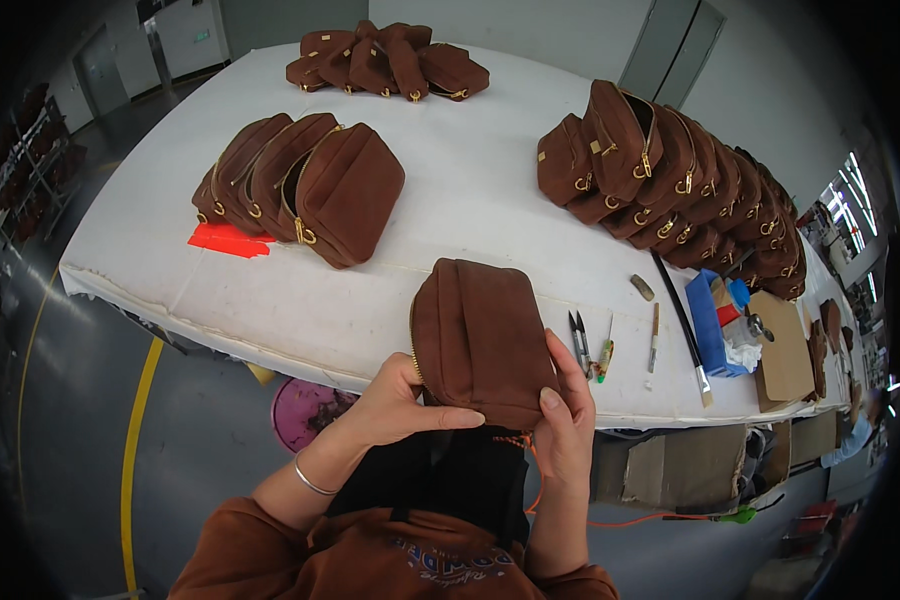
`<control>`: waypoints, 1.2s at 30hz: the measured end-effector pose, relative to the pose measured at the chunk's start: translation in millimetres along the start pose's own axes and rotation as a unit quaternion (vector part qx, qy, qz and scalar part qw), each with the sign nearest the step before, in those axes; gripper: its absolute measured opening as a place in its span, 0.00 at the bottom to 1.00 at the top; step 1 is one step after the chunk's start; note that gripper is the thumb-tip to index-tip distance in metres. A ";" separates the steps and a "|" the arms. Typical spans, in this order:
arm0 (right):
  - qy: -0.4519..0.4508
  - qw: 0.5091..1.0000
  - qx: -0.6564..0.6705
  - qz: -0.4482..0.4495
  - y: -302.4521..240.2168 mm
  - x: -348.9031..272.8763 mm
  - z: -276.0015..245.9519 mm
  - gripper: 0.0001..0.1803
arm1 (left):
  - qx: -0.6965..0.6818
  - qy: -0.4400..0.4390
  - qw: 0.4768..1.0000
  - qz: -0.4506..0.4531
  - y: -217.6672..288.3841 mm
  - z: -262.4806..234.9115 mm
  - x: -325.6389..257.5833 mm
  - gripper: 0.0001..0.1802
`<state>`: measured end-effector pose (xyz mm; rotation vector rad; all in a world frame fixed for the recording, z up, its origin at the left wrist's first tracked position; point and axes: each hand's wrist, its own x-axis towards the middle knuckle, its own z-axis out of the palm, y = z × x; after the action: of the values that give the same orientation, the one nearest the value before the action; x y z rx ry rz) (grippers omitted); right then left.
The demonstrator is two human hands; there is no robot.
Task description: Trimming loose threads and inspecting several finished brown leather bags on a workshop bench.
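Brown and boxy, the pouch (495, 335) is hovering or resting (which, I cannot tell) at the near edge of the white worktop (470, 170), left hand (395, 405) and right hand (567, 410) clamping its lower corners; were either grip slackening, it could be slipping to the floor (200, 430).

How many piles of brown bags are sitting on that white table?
3: the back pile, the left pile, and the large right pile. The held bag is separate. Brown pieces at the far right are unclear; more may be hidden.
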<state>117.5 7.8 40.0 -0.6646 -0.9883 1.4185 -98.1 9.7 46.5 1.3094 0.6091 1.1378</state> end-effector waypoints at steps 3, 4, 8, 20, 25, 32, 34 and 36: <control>0.008 1.000 -0.009 0.003 1.2 -0.4 0.9 0.35 | 0.001 0.012 1.000 -0.004 -2.9 0.2 -1.5 0.13; 0.012 1.000 -0.015 0.007 1.2 -0.3 1.3 0.35 | -0.007 0.008 1.000 -0.008 -3.8 0.1 -1.6 0.13; 0.011 1.000 -0.013 0.014 4.7 1.3 -1.3 0.35 | -0.025 0.002 1.000 -0.015 -4.3 0.2 -1.1 0.13; 0.037 0.994 0.063 0.079 -4.1 9.9 -9.6 0.40 | -0.030 -0.138 0.987 -0.076 1.0 2.5 -10.7 0.27; -0.009 0.995 0.083 0.055 -10.2 8.0 -6.0 0.49 | -0.023 -0.286 0.956 -0.067 -5.1 -13.0 -10.9 0.34; -0.065 0.997 0.038 0.010 -9.5 4.0 -13.5 0.56 | -0.234 -0.055 0.966 -0.099 -15.0 -9.2 -17.7 0.40; -0.081 0.996 0.023 0.003 -5.8 2.6 -16.8 0.56 | -0.299 0.015 0.947 -0.115 -13.9 -7.2 -17.2 0.33; -0.087 0.996 0.019 0.007 -5.0 1.3 -18.8 0.55 | -0.304 0.020 0.945 -0.118 -17.2 -6.7 -17.5 0.30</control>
<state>136.1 11.9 35.6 -0.5275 -1.0902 1.5225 -105.4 -1.0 24.7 0.6657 0.3829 1.0413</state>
